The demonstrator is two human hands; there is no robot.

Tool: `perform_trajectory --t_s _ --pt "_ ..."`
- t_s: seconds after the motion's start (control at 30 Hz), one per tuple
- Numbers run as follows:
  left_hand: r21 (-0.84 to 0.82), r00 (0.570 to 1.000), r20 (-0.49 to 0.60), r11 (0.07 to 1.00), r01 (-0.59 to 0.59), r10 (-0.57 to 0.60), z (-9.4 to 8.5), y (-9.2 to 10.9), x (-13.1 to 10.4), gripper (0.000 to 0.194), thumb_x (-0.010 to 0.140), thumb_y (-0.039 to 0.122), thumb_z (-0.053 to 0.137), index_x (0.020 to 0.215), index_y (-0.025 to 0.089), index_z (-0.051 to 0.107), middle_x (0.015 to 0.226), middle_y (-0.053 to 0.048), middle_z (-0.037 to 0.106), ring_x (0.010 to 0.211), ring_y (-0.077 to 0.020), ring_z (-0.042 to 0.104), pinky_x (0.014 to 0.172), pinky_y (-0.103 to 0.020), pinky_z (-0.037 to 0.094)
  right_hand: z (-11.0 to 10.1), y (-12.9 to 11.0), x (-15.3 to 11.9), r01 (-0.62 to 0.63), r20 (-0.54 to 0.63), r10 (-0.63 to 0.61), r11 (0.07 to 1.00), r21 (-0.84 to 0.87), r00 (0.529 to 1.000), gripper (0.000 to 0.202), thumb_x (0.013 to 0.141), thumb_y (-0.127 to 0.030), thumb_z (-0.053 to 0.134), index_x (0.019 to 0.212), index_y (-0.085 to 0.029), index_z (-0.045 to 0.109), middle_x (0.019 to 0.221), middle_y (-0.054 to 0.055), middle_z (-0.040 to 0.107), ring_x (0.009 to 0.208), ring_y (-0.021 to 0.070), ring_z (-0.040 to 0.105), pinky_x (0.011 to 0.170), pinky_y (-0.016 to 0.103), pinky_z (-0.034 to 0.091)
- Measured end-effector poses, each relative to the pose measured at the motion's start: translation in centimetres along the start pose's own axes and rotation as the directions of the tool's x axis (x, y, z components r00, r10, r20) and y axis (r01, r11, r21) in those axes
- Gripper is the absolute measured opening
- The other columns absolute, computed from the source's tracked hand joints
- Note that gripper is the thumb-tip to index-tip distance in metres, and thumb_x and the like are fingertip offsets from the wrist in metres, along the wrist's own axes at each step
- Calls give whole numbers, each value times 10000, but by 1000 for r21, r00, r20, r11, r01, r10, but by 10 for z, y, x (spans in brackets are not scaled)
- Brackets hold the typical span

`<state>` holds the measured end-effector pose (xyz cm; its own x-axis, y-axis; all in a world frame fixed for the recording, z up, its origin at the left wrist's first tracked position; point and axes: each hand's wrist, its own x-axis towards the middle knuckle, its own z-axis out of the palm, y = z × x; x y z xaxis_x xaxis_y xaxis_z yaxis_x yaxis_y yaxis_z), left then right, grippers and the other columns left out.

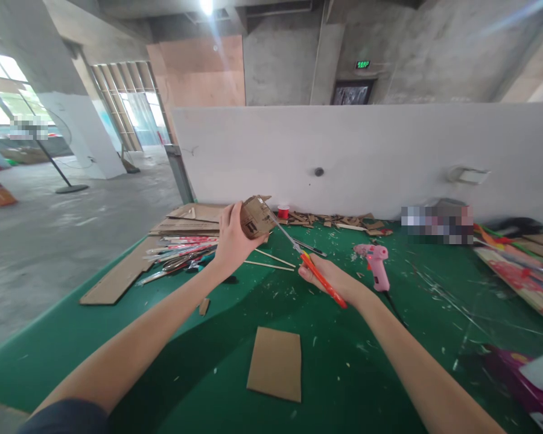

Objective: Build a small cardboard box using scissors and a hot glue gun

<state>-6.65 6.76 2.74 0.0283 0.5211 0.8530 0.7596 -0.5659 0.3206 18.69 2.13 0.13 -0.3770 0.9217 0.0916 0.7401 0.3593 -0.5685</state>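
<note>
My left hand [236, 236] is closed on a small brown piece of cardboard [256, 218], raised above the far part of the green table. In my right hand [328, 276] is a utility knife [322, 280] with an orange handle and a long thin metal blade. The blade points up and left, its tip at the cardboard's upper right edge; whether it cuts into it I cannot tell. A flat, nearly square cardboard sheet [275, 364] lies on the table between my forearms. Beyond my right hand stands a pink glue gun [376, 265].
Wrapped brushes or pens [178, 256] and cardboard strips [117, 274] lie at left. Two thin sticks [271, 263] lie beneath my left hand. Cardboard scraps [317, 219] and a red cup [283, 211] line the white partition [366, 144]. A purple object [520, 380] sits at right.
</note>
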Motion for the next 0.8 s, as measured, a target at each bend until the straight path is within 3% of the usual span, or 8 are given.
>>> perform_trajectory --t_s 0.27,0.5,0.8 --pt "3 999 27 1000 25 -25 5 6 -8 856 625 352 781 1322 204 307 1274 -143 393 1220 -315 393 1044 -504 367 7 -8 3 -58 -42 56 998 -30 998 424 849 -623 431 867 -205 504 771 29 589 657 167 562 603 276 407" --pt "-21 999 26 999 46 -45 3 8 -6 856 624 361 781 1319 214 303 1283 -140 388 1231 -313 391 1044 -503 367 8 0 2 3 -24 -4 1000 -14 1000 385 856 -592 438 893 -218 522 786 15 592 677 168 566 613 282 424" --pt "-22 1000 11 999 27 -27 3 11 -9 837 632 358 772 1314 210 309 1269 -142 392 1228 -315 389 1037 -498 374 11 -3 1 -6 -71 2 998 -56 997 387 876 -589 397 874 -216 502 800 27 582 697 174 568 617 279 420"
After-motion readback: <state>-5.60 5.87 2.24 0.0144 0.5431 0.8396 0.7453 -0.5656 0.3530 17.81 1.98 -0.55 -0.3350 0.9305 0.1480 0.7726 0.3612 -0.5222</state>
